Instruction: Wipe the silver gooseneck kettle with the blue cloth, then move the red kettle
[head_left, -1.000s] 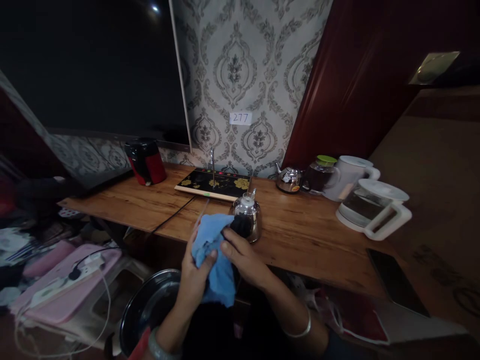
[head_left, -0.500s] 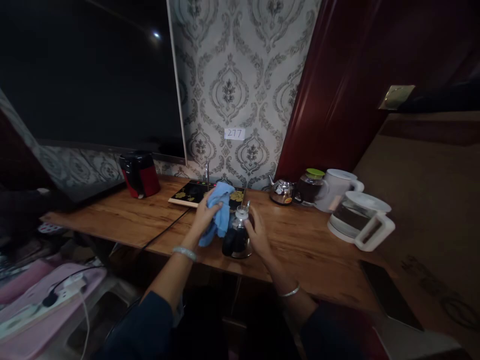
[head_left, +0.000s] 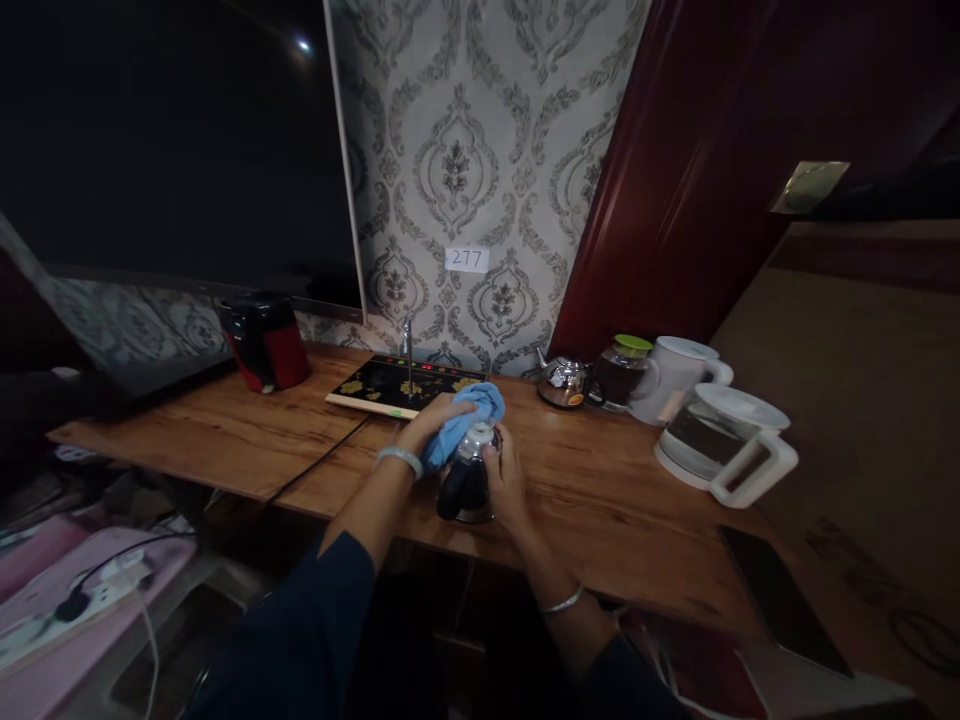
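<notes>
A small shiny kettle (head_left: 480, 512) with a black handle and a clear-looking lid knob is near the front edge of the table, its handle toward me. My right hand (head_left: 507, 482) grips its right side, thumb near the lid. My left hand (head_left: 433, 418) is closed round a bunched blue cloth (head_left: 486, 402), which lies against the kettle's far left side, around where the spout was seen. The cloth and my hands hide that side of the kettle. Whether its base rests on the tabletop, I cannot tell.
Behind the hands lies a black tea stove panel (head_left: 382, 385) with a thin metal tap (head_left: 409, 360). A red and black appliance (head_left: 266, 342) stands left. To the right are another metal kettle (head_left: 564, 382), a green-lidded jug (head_left: 624, 372), two white-lidded pitchers (head_left: 701, 445) and a phone (head_left: 780, 595).
My left hand and the cloth have moved right and down, from beside the kettle to its far side by the top. The kettle's black handle has turned more toward me.
</notes>
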